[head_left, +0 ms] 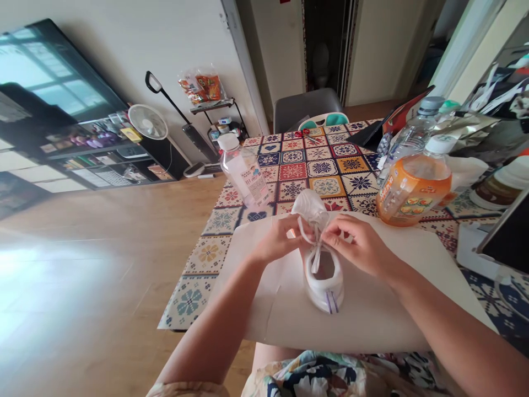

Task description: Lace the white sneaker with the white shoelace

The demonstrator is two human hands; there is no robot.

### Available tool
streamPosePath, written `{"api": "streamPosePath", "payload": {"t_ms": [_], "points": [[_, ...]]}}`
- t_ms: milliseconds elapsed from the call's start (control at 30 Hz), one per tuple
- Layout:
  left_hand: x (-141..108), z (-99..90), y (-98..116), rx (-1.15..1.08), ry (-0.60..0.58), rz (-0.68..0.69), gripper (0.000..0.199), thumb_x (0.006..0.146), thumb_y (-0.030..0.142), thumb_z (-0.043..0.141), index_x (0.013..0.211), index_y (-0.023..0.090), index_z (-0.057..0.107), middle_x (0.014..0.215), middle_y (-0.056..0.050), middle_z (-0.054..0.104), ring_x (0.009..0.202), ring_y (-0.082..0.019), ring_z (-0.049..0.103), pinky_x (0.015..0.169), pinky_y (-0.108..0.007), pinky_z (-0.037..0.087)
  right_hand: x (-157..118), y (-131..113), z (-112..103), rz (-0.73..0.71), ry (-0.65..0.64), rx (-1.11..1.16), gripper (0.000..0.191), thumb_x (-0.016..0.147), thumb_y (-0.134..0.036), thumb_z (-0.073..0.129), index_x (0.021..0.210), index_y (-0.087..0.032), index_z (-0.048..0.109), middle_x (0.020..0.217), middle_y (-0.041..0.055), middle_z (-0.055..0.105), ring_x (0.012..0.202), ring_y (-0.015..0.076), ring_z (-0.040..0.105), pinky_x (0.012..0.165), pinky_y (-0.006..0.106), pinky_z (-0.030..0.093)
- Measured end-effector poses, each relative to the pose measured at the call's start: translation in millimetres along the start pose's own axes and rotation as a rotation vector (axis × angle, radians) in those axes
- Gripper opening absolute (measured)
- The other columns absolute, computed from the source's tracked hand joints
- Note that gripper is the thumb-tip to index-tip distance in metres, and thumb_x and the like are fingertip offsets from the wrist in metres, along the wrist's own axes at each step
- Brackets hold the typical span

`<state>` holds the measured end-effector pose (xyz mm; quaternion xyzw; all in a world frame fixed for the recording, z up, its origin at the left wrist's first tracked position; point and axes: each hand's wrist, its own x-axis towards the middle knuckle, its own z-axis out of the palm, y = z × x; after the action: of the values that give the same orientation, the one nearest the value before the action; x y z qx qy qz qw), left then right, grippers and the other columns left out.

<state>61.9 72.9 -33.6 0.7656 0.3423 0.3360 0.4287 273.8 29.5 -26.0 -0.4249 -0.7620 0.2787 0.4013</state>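
A white shoe [324, 292] with two purple stripes at its heel rests on a white board [372, 320], toe pointing away from me. Its white laces [316, 251] come up in loops at the tongue. My left hand [281, 238] pinches a lace loop on the left side of the shoe. On the right side, my right hand [354, 241] is closed with fingertips pinching the lace close to the middle. One lace end hangs over the shoe's opening.
A clear pink-labelled bottle [246, 173] stands beyond the board at left. An orange bottle [413, 190] and a clear bottle [415, 127] stand at right. Red scissors [306, 135] lie on the patterned tablecloth [293, 171]. A dark-screened device [510, 234] is at the right edge.
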Motion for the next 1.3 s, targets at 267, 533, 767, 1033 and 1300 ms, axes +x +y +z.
{"api": "streamPosePath", "payload": {"t_ms": [267, 533, 767, 1033, 1300], "points": [[-1, -8.1, 3, 0.013, -0.165, 0.121, 0.016, 0.081, 0.034, 0.073, 0.081, 0.019, 0.068, 0.088, -0.002, 0.064, 0.079, -0.015, 0.062, 0.079, -0.029, 0.05, -2, 4, 11, -0.229, 0.04, -0.031, 0.015, 0.086, -0.019, 0.06, 0.101, -0.022, 0.062, 0.102, 0.0075, 0.062, 0.101, 0.0236, 0.059, 0.091, 0.039, 0.047], [0, -1.5, 0, -0.056, -0.137, 0.07, 0.04, 0.077, 0.055, 0.073, 0.073, 0.017, 0.064, 0.08, -0.004, 0.064, 0.077, -0.016, 0.059, 0.074, -0.029, 0.048, -4, 0, 12, -0.299, 0.08, -0.035, 0.013, 0.09, -0.013, 0.059, 0.093, -0.021, 0.068, 0.089, 0.0045, 0.061, 0.086, 0.0176, 0.06, 0.078, 0.03, 0.05], [-1, -1.5, 5, 0.036, -0.124, 0.101, 0.028, 0.074, 0.041, 0.08, 0.078, 0.017, 0.066, 0.084, -0.004, 0.064, 0.077, -0.015, 0.059, 0.075, -0.029, 0.049, -7, -7, -3, -0.189, -0.102, 0.495, 0.01, 0.092, -0.022, 0.067, 0.083, -0.021, 0.071, 0.079, 0.002, 0.066, 0.074, 0.0127, 0.062, 0.069, 0.024, 0.051], [-3, 2.7, 10, 0.054, -0.113, 0.094, 0.018, 0.076, 0.033, 0.076, 0.076, 0.018, 0.065, 0.081, -0.001, 0.062, 0.075, -0.013, 0.058, 0.073, -0.027, 0.05, -7, -7, -25, -0.118, -0.403, 0.694, 0.006, 0.09, -0.025, 0.069, 0.092, -0.021, 0.071, 0.084, 0.0036, 0.069, 0.075, 0.0158, 0.066, 0.068, 0.027, 0.054], [-3, 5.9, 11, -0.04, -0.148, 0.127, 0.016, 0.078, 0.028, 0.074, 0.074, 0.017, 0.063, 0.083, -0.002, 0.061, 0.07, -0.011, 0.055, 0.066, -0.025, 0.047, 1, 1, -11, -0.085, -0.229, 0.066, 0.013, 0.087, -0.012, 0.056, 0.092, -0.021, 0.064, 0.088, 0.0018, 0.064, 0.078, 0.0149, 0.058, 0.07, 0.026, 0.048]]}}
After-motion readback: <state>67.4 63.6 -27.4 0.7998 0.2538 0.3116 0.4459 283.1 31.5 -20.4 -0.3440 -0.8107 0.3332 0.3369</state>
